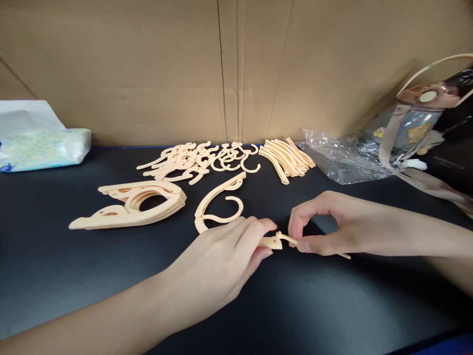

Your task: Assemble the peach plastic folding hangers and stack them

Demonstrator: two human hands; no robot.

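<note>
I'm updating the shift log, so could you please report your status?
Left hand gripping hanger. Right hand pinching thin strip at hanger's end. Plastic bag beyond right hand, not blocking either.

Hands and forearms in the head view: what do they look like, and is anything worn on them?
The left hand and right hand are ungloved, with no rings visible. The left forearm and right forearm show no sleeves, watches, bracelets or markings.
</note>
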